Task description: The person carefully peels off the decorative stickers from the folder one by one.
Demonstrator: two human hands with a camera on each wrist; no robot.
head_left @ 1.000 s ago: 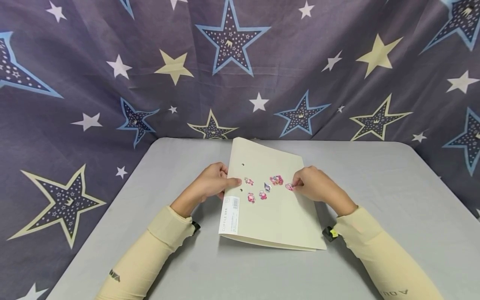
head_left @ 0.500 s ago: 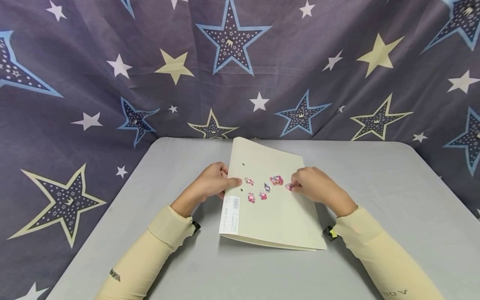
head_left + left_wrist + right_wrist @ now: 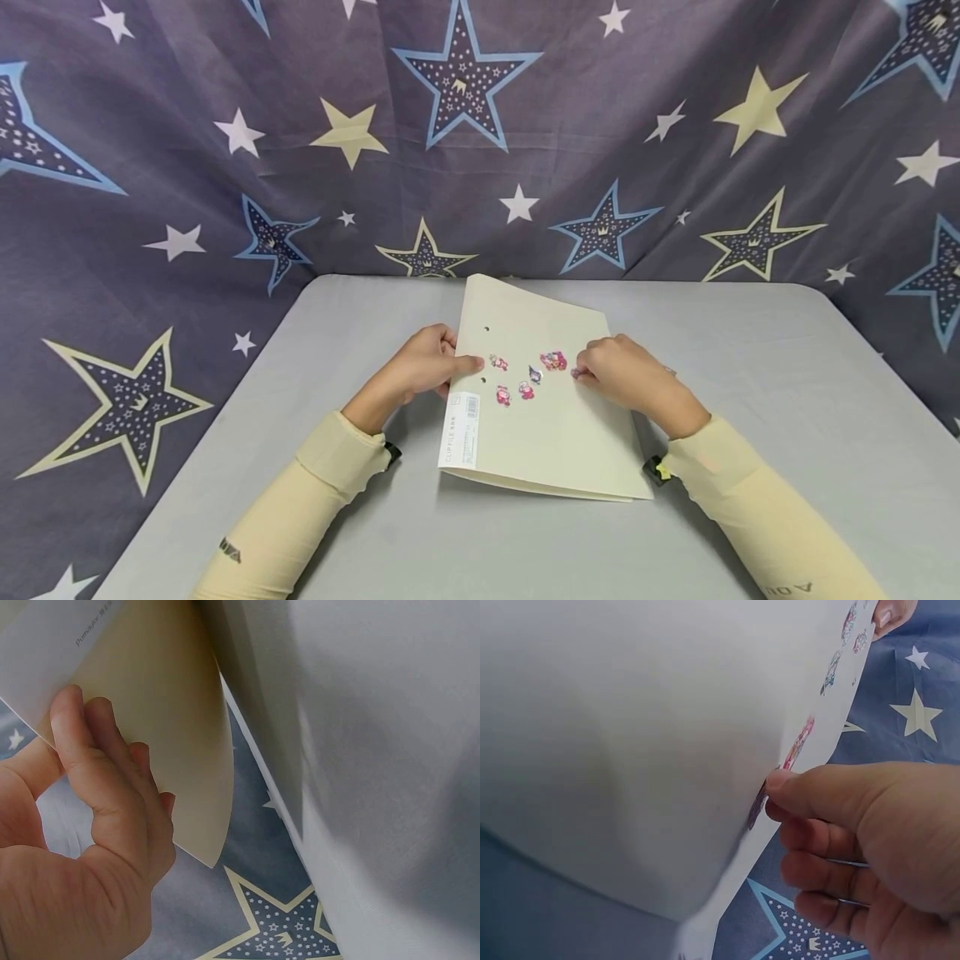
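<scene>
A cream clip-file folder lies slanted on the table, its lower edge slightly parted. My left hand grips its left edge; the thumb lies on the cover, and in the left wrist view the fingers rest against the underside. Over on the cover's right half, my right hand pinches a small pink-purple sticker between thumb and forefinger at the cover's surface. Mostly the fingers hide that sticker in the head view. Left of it, several cartoon stickers are scattered, among them a larger pink one and a blue one.
A white label with a barcode runs along the folder's lower left side. Two small holes are punched near its left edge. Grey cloth covers the table, and a star-patterned curtain hangs behind it.
My right hand has shifted and turned slightly to the left, so less of the pinched sticker shows. The left hand and the folder stay in place.
</scene>
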